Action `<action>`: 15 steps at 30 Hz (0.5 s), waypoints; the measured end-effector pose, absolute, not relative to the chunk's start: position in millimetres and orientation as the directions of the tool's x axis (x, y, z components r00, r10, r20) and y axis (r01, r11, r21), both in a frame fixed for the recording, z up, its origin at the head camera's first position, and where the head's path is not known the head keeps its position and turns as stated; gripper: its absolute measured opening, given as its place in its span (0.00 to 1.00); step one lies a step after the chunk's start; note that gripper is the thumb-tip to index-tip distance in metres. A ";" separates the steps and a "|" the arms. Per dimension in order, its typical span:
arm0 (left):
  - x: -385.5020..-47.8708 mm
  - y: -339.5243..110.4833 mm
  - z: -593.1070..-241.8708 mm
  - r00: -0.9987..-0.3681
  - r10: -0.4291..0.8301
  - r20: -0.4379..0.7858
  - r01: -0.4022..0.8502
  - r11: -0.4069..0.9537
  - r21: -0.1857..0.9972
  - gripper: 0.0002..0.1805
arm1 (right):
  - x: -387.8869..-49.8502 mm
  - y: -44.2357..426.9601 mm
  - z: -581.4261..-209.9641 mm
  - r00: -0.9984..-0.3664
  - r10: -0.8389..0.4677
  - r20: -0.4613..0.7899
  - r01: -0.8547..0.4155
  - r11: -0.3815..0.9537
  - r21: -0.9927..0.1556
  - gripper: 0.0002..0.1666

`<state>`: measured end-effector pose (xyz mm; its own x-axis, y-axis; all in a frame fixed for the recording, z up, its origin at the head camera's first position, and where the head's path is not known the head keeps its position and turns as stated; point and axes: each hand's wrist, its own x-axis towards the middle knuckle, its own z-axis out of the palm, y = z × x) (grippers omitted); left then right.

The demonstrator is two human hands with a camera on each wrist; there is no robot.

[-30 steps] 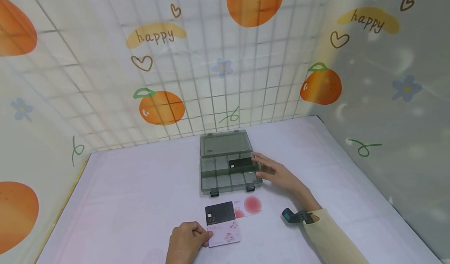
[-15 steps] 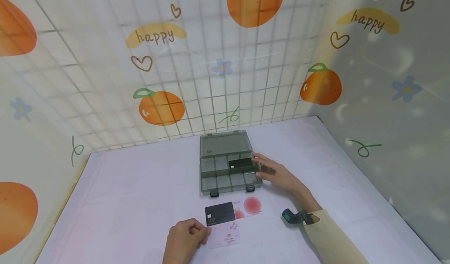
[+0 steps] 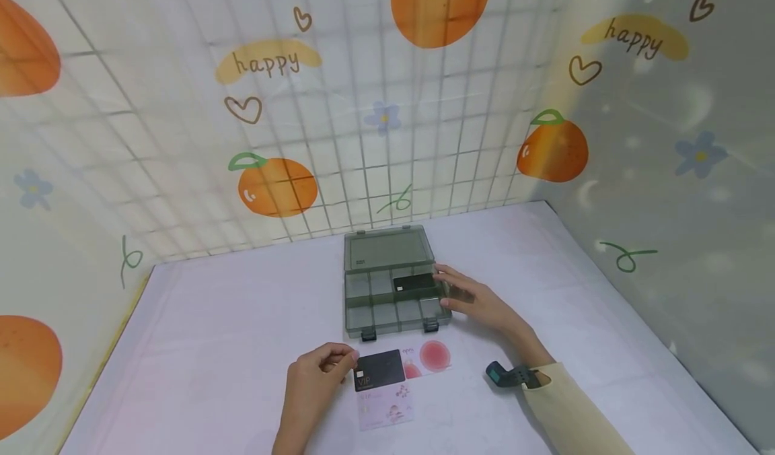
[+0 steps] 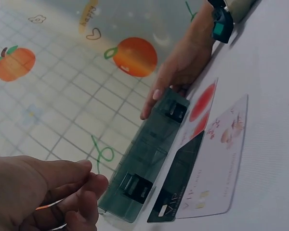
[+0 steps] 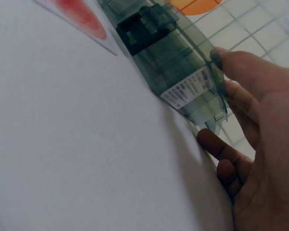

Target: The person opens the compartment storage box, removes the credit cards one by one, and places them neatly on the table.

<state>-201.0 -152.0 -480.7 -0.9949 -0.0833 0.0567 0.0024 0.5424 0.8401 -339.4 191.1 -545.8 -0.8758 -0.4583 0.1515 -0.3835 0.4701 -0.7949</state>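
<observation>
A smoky green plastic compartment box [image 3: 357,317] stands on the white table with its lid [image 3: 390,248] folded back. A black card [image 3: 416,282] lies in its back right compartment. In front of it are a black VIP card [image 3: 381,372], a pale pink flowered card [image 3: 387,411] below that, and a card with a red circle [image 3: 434,357] to the right. My left hand [image 3: 315,381] is at the black VIP card's left corner, thumb and fingertips together; nothing shows between them in the left wrist view. My right hand [image 3: 478,300] touches the box's right side, thumb on its rim [image 5: 216,82].
Two dark latches [image 3: 368,334] stick out from the box's front. A patterned sheet [image 3: 339,138] with oranges and grid lines rises behind the table. The right wrist wears a dark band [image 3: 511,374].
My left hand has left the pale pink card's left edge and moved up to the black VIP card's corner. The pale pink card now lies flat. My right hand stays at the box.
</observation>
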 end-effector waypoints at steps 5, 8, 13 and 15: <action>-214.4 -151.6 -476.7 -0.993 -0.075 0.086 0.034 0.527 0.849 0.05 | -339.0 191.8 -544.2 -0.880 -0.453 0.145 -0.374 0.470 -0.799 0.36; -222.2 -152.5 -475.5 -0.993 -0.081 0.085 0.031 0.514 0.857 0.05 | -338.8 192.1 -544.2 -0.875 -0.458 0.154 -0.383 0.463 -0.799 0.36; -233.0 -153.4 -473.6 -0.995 -0.082 0.065 0.019 0.473 0.881 0.08 | -339.0 191.8 -544.8 -0.868 -0.467 0.170 -0.399 0.451 -0.798 0.37; -236.2 -153.2 -472.9 -0.996 -0.078 0.048 0.009 0.448 0.894 0.10 | -339.0 191.6 -545.1 -0.865 -0.469 0.177 -0.404 0.443 -0.801 0.37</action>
<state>-236.2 -153.2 -472.9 -0.9958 -0.0779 0.0485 0.0086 0.4475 0.8942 -339.0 191.6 -545.1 -0.8654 -0.4690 0.1768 -0.4036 0.4430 -0.8005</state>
